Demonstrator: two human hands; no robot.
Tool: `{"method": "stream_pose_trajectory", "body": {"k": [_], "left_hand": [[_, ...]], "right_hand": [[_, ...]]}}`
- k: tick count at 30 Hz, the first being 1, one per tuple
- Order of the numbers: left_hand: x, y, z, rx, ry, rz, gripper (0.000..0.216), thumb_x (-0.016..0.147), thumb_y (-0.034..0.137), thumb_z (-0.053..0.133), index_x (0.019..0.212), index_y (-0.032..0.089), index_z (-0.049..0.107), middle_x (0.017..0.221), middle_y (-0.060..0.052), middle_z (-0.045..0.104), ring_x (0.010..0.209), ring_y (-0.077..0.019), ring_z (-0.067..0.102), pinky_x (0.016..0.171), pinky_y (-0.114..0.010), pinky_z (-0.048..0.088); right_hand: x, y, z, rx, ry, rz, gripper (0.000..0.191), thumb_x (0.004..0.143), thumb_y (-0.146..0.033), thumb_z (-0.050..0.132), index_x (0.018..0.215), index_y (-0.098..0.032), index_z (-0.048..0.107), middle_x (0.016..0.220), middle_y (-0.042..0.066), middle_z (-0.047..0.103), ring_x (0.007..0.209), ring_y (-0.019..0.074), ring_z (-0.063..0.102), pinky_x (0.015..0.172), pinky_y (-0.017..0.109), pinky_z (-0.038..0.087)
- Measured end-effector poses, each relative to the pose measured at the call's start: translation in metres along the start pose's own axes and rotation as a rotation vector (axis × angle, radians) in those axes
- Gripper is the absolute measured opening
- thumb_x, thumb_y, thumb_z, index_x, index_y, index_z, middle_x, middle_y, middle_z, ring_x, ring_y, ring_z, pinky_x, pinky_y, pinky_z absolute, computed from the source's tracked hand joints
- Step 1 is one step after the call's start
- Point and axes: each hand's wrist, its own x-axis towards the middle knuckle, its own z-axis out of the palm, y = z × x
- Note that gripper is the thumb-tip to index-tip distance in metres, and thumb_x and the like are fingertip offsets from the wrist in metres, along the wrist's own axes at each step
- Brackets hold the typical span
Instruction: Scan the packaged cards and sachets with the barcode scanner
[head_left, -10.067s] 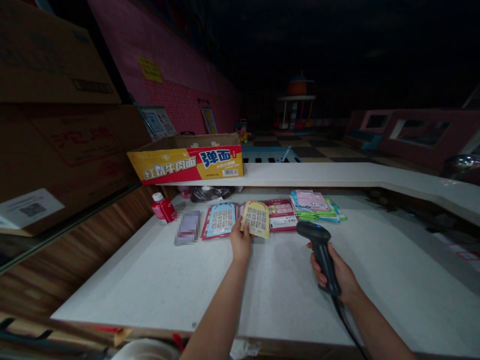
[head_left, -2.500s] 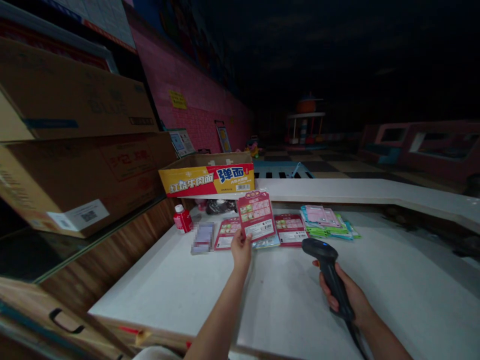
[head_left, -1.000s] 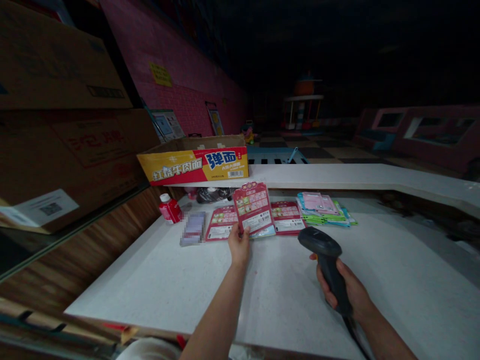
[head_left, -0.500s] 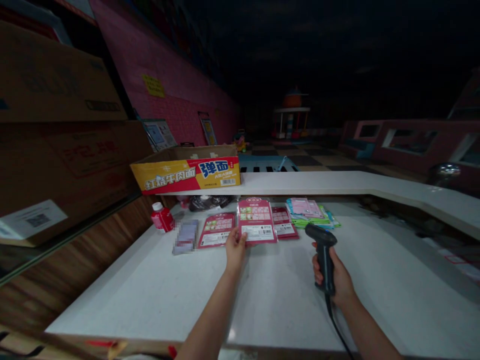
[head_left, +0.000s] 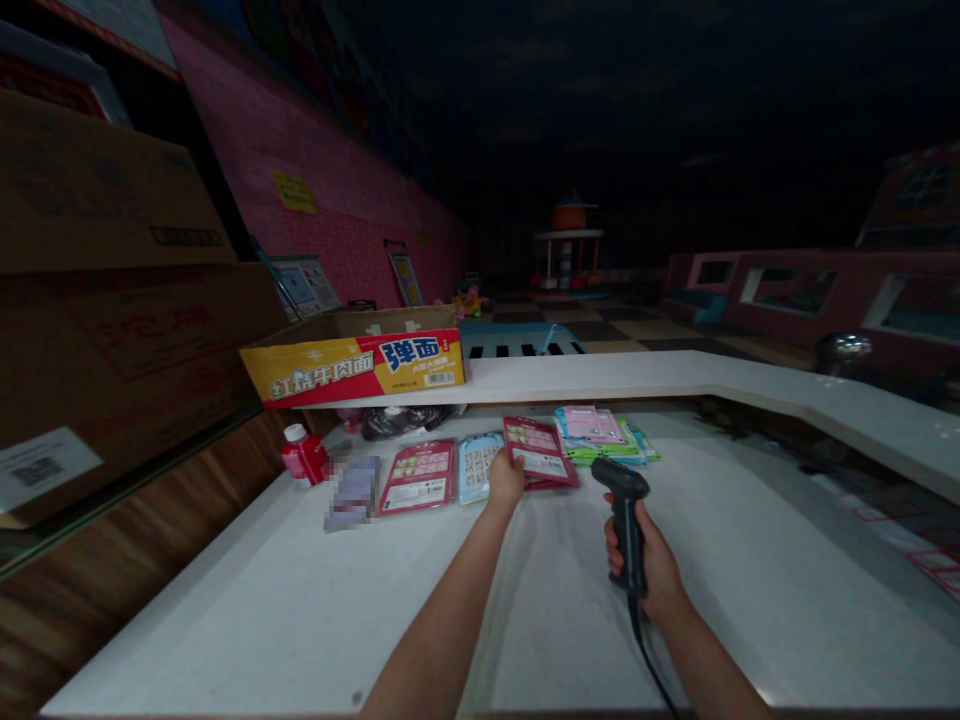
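Note:
Between the thumb and fingers of my left hand [head_left: 508, 480] is the lower left edge of a red packet [head_left: 536, 446] with printed pictures and a white label. Another red packet lies partly under it. Just left of that hand, a light blue packet [head_left: 477, 462] lies on the white counter [head_left: 300, 610], beside a further red packet [head_left: 418, 476]. My right hand [head_left: 651, 560] is wrapped round the grip of a black barcode scanner [head_left: 630, 530], held over the counter with its head to the left and its cable hanging down.
Pink, green and blue packets [head_left: 607, 436] are piled at the back. At the left stand a red bottle [head_left: 304, 456] and a blurred grey item [head_left: 354, 492]. A yellow-red noodle carton [head_left: 360, 362] sits on the raised ledge [head_left: 600, 374]. Large cardboard boxes [head_left: 127, 350] rise at far left.
My left hand has moved right and now grips a red packet there. The red packet it held before is no longer up in front; a light blue packet shows there. The scanner stays in my right hand.

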Motion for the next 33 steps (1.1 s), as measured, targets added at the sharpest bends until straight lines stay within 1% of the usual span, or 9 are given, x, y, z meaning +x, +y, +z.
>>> {"method": "stream_pose_trajectory", "body": {"k": [2, 5, 7, 10, 18, 24, 26, 29, 33], "left_hand": [[-0.001, 0.009, -0.008, 0.322, 0.013, 0.069, 0.02, 0.072, 0.032, 0.073, 0.082, 0.017, 0.066, 0.093, -0.015, 0.069, 0.103, -0.0322, 0.063, 0.093, -0.042, 0.047], [-0.005, 0.02, -0.021, 0.727, -0.061, 0.074, 0.055, 0.061, 0.049, 0.079, 0.102, 0.016, 0.066, 0.115, -0.019, 0.062, 0.119, -0.0371, 0.052, 0.1, -0.045, 0.04], [-0.008, 0.023, -0.027, 0.886, -0.141, 0.082, 0.075, 0.055, 0.056, 0.08, 0.117, 0.017, 0.062, 0.126, -0.017, 0.056, 0.123, -0.0371, 0.047, 0.1, -0.044, 0.04], [-0.011, 0.02, -0.031, 1.018, -0.21, 0.116, 0.074, 0.062, 0.056, 0.077, 0.123, 0.018, 0.059, 0.133, -0.016, 0.052, 0.128, -0.0357, 0.043, 0.103, -0.044, 0.039], [-0.015, -0.008, -0.022, 1.052, -0.242, 0.225, 0.06, 0.082, 0.03, 0.062, 0.136, 0.007, 0.051, 0.147, -0.022, 0.044, 0.139, -0.0325, 0.037, 0.114, -0.038, 0.029], [-0.018, -0.008, -0.025, 1.048, -0.257, 0.258, 0.077, 0.08, 0.04, 0.064, 0.144, 0.003, 0.04, 0.152, -0.027, 0.034, 0.145, -0.0391, 0.024, 0.117, -0.049, 0.022], [-0.019, -0.004, -0.034, 1.017, -0.232, 0.288, 0.083, 0.079, 0.047, 0.065, 0.145, 0.005, 0.037, 0.152, -0.026, 0.034, 0.145, -0.04, 0.022, 0.116, -0.051, 0.02], [-0.018, 0.002, -0.059, 0.997, -0.122, 0.313, 0.066, 0.087, 0.047, 0.055, 0.14, 0.01, 0.045, 0.147, -0.021, 0.044, 0.141, -0.0346, 0.033, 0.114, -0.045, 0.026], [-0.016, 0.0, -0.108, 1.107, 0.077, 0.113, 0.044, 0.089, 0.039, 0.051, 0.123, 0.011, 0.059, 0.124, -0.02, 0.06, 0.12, -0.0317, 0.052, 0.1, -0.041, 0.039]], "right_hand": [[0.0, 0.0, 0.0, 0.003, -0.004, 0.006, 0.052, 0.077, -0.066, 0.064, 0.105, -0.022, 0.058, 0.053, -0.007, 0.055, 0.035, 0.0082, 0.043, 0.033, 0.018, 0.034], [0.001, 0.001, 0.0, 0.0, -0.008, 0.017, 0.051, 0.078, -0.063, 0.065, 0.107, -0.022, 0.058, 0.054, -0.007, 0.056, 0.035, 0.009, 0.044, 0.033, 0.019, 0.035], [0.002, 0.003, -0.001, -0.006, -0.004, 0.022, 0.051, 0.078, -0.063, 0.064, 0.108, -0.022, 0.059, 0.054, -0.006, 0.056, 0.034, 0.0092, 0.044, 0.032, 0.02, 0.034], [0.003, 0.003, -0.003, -0.01, 0.007, 0.022, 0.051, 0.079, -0.063, 0.063, 0.109, -0.022, 0.059, 0.055, -0.006, 0.057, 0.035, 0.0092, 0.044, 0.032, 0.02, 0.035], [0.004, 0.004, -0.004, -0.001, -0.01, 0.017, 0.049, 0.08, -0.061, 0.063, 0.109, -0.022, 0.06, 0.055, -0.006, 0.057, 0.035, 0.0091, 0.045, 0.033, 0.02, 0.036], [0.004, 0.004, -0.006, -0.017, -0.003, 0.036, 0.048, 0.08, -0.061, 0.062, 0.109, -0.023, 0.06, 0.055, -0.006, 0.057, 0.036, 0.0091, 0.045, 0.033, 0.019, 0.035], [0.003, 0.004, -0.006, -0.015, -0.003, 0.041, 0.047, 0.08, -0.06, 0.063, 0.108, -0.023, 0.061, 0.056, -0.006, 0.057, 0.036, 0.0091, 0.045, 0.034, 0.019, 0.036], [0.001, 0.003, -0.008, 0.001, -0.012, 0.053, 0.047, 0.08, -0.059, 0.065, 0.11, -0.023, 0.061, 0.056, -0.006, 0.057, 0.037, 0.0089, 0.045, 0.034, 0.019, 0.037], [0.0, 0.003, -0.009, 0.0, -0.021, 0.062, 0.047, 0.079, -0.059, 0.065, 0.11, -0.023, 0.062, 0.057, -0.005, 0.057, 0.038, 0.0092, 0.045, 0.035, 0.02, 0.037]]}}
